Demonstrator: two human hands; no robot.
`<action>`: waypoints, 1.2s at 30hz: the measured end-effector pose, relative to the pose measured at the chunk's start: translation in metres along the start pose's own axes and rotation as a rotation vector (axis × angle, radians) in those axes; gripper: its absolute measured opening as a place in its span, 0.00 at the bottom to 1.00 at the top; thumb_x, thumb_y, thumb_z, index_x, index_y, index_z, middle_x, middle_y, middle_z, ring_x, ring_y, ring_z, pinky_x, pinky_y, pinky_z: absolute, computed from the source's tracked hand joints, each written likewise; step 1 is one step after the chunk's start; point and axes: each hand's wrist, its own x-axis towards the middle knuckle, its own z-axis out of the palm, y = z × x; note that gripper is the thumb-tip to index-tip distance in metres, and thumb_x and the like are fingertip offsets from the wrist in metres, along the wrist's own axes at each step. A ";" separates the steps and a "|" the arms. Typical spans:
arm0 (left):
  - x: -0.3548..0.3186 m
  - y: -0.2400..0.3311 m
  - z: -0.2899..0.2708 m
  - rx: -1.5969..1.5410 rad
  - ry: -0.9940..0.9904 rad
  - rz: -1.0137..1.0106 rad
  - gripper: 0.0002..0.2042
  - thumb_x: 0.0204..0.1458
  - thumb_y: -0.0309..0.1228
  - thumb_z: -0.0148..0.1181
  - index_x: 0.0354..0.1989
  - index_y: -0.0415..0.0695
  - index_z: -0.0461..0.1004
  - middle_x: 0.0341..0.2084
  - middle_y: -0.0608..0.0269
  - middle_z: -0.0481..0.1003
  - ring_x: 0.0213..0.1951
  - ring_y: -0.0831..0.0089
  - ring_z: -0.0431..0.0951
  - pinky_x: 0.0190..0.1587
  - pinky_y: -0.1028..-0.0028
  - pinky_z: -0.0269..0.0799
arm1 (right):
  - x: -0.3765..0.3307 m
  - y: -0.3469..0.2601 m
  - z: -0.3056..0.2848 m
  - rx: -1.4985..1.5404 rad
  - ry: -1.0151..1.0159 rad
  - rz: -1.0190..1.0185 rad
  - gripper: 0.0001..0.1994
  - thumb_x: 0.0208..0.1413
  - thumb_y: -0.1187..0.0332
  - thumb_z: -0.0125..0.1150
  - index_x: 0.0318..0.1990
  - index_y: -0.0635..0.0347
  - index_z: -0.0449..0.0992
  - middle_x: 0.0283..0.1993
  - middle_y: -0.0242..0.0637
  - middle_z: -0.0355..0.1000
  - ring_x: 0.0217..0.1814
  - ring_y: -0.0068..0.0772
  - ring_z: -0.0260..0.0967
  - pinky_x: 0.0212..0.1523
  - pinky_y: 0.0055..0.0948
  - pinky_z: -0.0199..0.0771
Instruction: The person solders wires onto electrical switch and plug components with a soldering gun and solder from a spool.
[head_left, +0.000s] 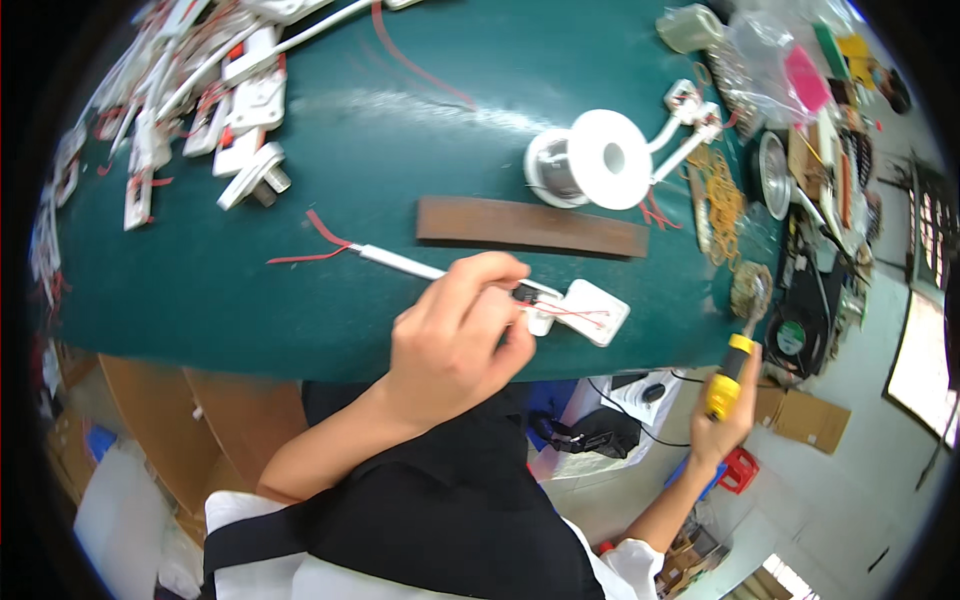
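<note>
My left hand (450, 330) is closed in a pinch on a white plastic lamp-like part with a square end plate (597, 312). A small black component (524, 294) and thin red wires show at my fingertips. The part's white cable (400, 262) runs out to the left and ends in two red leads. At the right table edge, my right hand (724, 425) is wrapped round the yellow and black handle of a soldering iron (738, 365). The iron's tip points away from me, against a round, rough brownish pad (750, 288).
A brown bar (530, 226) lies just beyond my left hand. Behind it sits a spool of solder wire (610, 158). White wired parts (255, 100) pile up at the far left. Yellow rubber bands (722, 195), plastic bags (775, 70) and a black fan (795, 335) crowd the right side.
</note>
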 end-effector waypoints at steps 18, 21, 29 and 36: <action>-0.011 -0.011 0.001 -0.022 0.057 0.059 0.11 0.35 0.19 0.64 0.24 0.41 0.67 0.37 0.60 0.72 0.29 0.68 0.76 0.29 0.75 0.72 | -0.005 -0.084 -0.036 1.380 -0.072 0.269 0.42 0.45 0.60 0.54 0.65 0.73 0.43 0.33 0.45 0.61 0.34 0.33 0.58 0.34 0.30 0.77; -0.010 -0.009 -0.001 -0.010 0.046 0.057 0.10 0.35 0.19 0.64 0.24 0.42 0.68 0.37 0.60 0.73 0.30 0.68 0.76 0.30 0.75 0.73 | -0.012 -0.095 -0.029 1.429 -0.061 0.316 0.43 0.45 0.59 0.55 0.65 0.71 0.42 0.33 0.43 0.60 0.34 0.31 0.57 0.41 0.34 0.78; -0.001 -0.004 0.001 0.101 0.005 0.082 0.08 0.35 0.20 0.62 0.21 0.42 0.68 0.35 0.62 0.73 0.30 0.67 0.76 0.30 0.73 0.73 | 0.011 -0.157 0.017 2.388 0.202 0.481 0.21 0.48 0.61 0.56 0.49 0.57 0.62 0.38 0.27 0.58 0.39 0.26 0.56 0.58 0.85 0.36; 0.000 -0.001 0.005 0.139 -0.023 0.135 0.07 0.35 0.19 0.63 0.22 0.40 0.70 0.36 0.58 0.73 0.30 0.68 0.78 0.30 0.74 0.75 | 0.009 -0.160 0.059 2.367 0.200 0.297 0.32 0.48 0.60 0.53 0.62 0.54 0.54 0.48 0.34 0.66 0.63 0.37 0.52 0.60 0.79 0.41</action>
